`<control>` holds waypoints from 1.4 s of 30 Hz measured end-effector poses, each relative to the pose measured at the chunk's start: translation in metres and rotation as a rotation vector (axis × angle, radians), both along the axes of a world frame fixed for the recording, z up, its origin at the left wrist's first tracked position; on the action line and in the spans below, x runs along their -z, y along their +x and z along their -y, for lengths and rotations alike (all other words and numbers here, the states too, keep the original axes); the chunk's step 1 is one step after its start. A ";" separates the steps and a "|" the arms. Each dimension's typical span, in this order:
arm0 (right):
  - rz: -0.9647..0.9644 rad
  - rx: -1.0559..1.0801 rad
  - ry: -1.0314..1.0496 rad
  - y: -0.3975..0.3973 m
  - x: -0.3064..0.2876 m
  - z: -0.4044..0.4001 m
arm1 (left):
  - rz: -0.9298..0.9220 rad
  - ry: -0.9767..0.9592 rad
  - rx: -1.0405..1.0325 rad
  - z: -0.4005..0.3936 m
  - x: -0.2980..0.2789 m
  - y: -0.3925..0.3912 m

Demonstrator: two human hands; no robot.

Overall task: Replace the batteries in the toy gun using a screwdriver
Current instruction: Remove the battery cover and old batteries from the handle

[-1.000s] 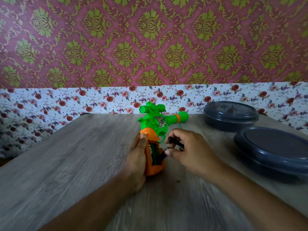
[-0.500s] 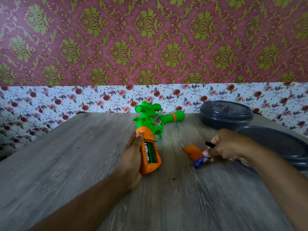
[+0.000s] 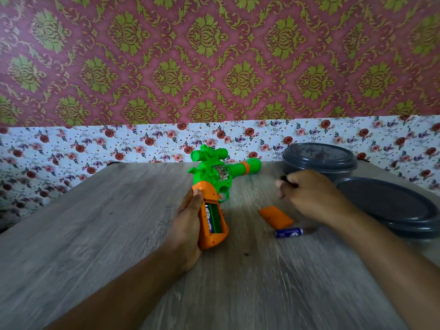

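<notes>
Left hand wrapped round the orange grip of the toy gun, thumb up along the grip's near side, holding the gun against the wooden table with the green barrel pointing away and to the right. Battery compartment in the grip uncovered, facing up; one battery seated along its left side, green slot beside it bare. Right hand raised just above the table to the right of the gun, fingers curled round a thin black tool, probably the screwdriver; only a short dark length visible past the knuckles, blurred. Orange battery cover lying flat on the table below that hand, apart from the gun. Loose blue battery just beside the cover's near end. Two dark grey lidded containers at the table's far right.
</notes>
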State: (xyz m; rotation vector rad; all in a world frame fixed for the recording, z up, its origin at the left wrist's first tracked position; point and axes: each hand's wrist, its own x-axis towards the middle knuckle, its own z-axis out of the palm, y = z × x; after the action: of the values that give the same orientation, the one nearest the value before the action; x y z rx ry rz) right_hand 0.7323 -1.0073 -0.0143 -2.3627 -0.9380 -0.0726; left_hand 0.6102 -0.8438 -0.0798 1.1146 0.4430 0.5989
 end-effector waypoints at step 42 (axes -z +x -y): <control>-0.533 -0.440 0.698 -0.040 0.028 -0.046 | 0.026 0.241 0.015 0.010 -0.001 -0.001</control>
State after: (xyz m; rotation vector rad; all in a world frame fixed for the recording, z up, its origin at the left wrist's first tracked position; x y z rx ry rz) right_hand 0.6922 -0.9610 -0.0425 -1.3984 -0.9385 0.3343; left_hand 0.6095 -0.8534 -0.0790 1.3371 0.3455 0.6649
